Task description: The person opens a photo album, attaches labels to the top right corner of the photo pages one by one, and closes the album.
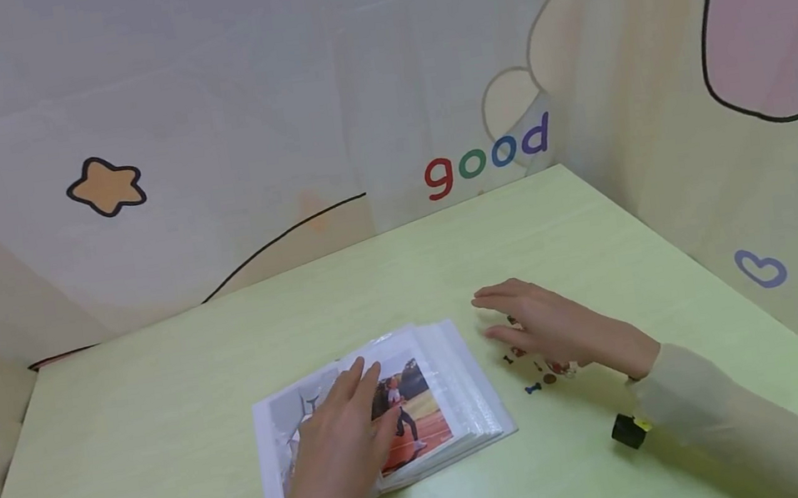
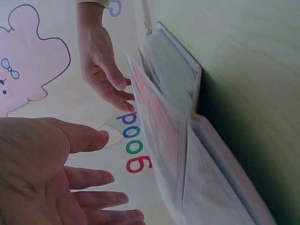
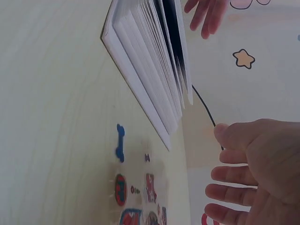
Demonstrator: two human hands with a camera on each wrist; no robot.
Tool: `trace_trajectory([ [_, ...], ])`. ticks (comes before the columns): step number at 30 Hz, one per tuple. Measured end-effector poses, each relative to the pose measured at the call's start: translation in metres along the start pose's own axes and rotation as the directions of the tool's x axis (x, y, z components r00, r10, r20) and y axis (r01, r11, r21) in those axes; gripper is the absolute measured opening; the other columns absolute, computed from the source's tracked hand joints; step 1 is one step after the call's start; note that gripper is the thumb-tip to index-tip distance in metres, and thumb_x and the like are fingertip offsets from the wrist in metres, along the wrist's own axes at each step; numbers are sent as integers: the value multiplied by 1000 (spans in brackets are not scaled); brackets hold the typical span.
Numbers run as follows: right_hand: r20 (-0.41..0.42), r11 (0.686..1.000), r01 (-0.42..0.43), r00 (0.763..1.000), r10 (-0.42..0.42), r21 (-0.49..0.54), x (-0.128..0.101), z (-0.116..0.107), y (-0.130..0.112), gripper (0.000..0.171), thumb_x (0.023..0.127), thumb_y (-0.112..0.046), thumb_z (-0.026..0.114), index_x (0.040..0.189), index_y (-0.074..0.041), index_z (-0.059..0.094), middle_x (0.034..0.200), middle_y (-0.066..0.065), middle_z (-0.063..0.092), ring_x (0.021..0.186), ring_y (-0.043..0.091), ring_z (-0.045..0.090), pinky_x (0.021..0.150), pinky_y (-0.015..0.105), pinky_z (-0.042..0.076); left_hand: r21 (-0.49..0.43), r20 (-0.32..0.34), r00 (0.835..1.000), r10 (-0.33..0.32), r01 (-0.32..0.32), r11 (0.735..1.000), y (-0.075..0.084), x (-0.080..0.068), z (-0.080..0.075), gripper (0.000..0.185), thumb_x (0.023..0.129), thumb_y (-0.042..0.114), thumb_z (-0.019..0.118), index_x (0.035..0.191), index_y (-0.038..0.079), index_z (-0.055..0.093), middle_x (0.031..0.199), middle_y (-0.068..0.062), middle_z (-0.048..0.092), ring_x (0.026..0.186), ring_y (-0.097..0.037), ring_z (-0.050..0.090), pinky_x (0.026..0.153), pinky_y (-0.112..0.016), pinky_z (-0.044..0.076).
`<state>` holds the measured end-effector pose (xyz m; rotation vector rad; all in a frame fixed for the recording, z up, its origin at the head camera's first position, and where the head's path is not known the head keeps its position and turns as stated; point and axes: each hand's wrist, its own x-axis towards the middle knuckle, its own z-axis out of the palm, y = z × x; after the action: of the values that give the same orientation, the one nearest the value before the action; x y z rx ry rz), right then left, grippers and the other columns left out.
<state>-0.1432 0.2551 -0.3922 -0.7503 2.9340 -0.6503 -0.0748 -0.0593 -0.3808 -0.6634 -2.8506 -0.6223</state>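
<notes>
An open photo album (image 1: 472, 391) lies on the table, its right side thick with clear-sleeved pages. On its upper right page is a photo (image 1: 419, 402) of a runner on a red track. My left hand (image 1: 341, 437) is over the album's middle, covering part of both pages; in the left wrist view its fingers are spread and hold nothing. To the right of the album, my right hand (image 1: 552, 321) hovers with extended fingers and nothing in its grasp. Beneath it lies a clear sheet of small stickers (image 3: 121, 190), partly hidden by the hand in the head view. A blue bone-shaped sticker (image 3: 120, 143) shows near the album's edge.
A small black object (image 1: 629, 431) with a yellow part rests by my right sleeve. The pale green table (image 1: 131, 452) meets printed fabric walls (image 1: 240, 135) at the back and sides.
</notes>
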Motion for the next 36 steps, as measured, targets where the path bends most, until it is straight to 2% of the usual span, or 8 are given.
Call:
trace_trajectory([
  [8, -26, 999, 15, 1000, -16, -34, -9, -2, 12, 46, 100, -19, 71, 140, 3, 61, 143, 18, 59, 135, 37, 52, 108, 51, 46, 30, -31, 996, 80, -79, 996, 17, 9, 12, 49, 95, 21, 74, 136, -3, 63, 142, -24, 59, 128, -39, 59, 90, -53, 56],
  [14, -51, 998, 27, 998, -30, -48, -15, -2, 18, 39, 98, -13, 72, 132, 5, 65, 133, 19, 64, 127, 37, 56, 104, 51, 50, 56, -66, 989, 132, -128, 990, 32, 18, 20, 45, 92, 18, 75, 130, -4, 66, 136, -23, 63, 123, -37, 62, 85, -51, 58],
  [17, -59, 997, 38, 997, -42, -65, -17, -2, 21, 37, 97, -12, 73, 130, 5, 67, 129, 19, 66, 123, 36, 59, 101, 50, 52, 50, -38, 993, 107, -106, 993, 43, 23, 23, 45, 91, 20, 76, 129, -3, 67, 134, -21, 65, 121, -35, 63, 84, -51, 58],
  [21, -65, 996, 39, 997, -44, -83, -21, -2, 24, 37, 95, -9, 75, 128, 4, 68, 127, 18, 67, 120, 36, 60, 99, 49, 53, 21, 32, 998, 57, -58, 998, 59, 29, 26, 46, 93, 23, 75, 131, -2, 67, 136, -20, 65, 124, -36, 62, 91, -52, 56],
  [26, -64, 995, 29, 997, -35, -92, -24, -4, 29, 36, 93, -6, 77, 127, 5, 69, 125, 18, 67, 119, 36, 61, 97, 48, 55, 40, 101, 993, 54, -59, 997, 73, 40, 35, 47, 96, 27, 72, 134, 0, 66, 139, -19, 63, 127, -35, 61, 98, -50, 54],
  [32, -93, 988, 33, 995, -48, -149, -25, -4, 40, 35, 89, 1, 77, 123, 9, 69, 117, 19, 69, 113, 37, 63, 95, 48, 55, 23, 114, 993, 43, -46, 999, 85, 55, 49, 46, 97, 28, 71, 132, -1, 67, 140, -19, 62, 126, -31, 60, 90, -45, 59],
  [36, -103, 977, 14, 994, -36, -215, -23, -3, 47, 30, 90, 3, 75, 119, 10, 70, 113, 20, 70, 109, 38, 63, 95, 49, 55, 26, 134, 990, 34, -38, 999, 94, 65, 57, 46, 98, 29, 71, 131, -2, 67, 136, -18, 64, 124, -32, 60, 92, -43, 58],
])
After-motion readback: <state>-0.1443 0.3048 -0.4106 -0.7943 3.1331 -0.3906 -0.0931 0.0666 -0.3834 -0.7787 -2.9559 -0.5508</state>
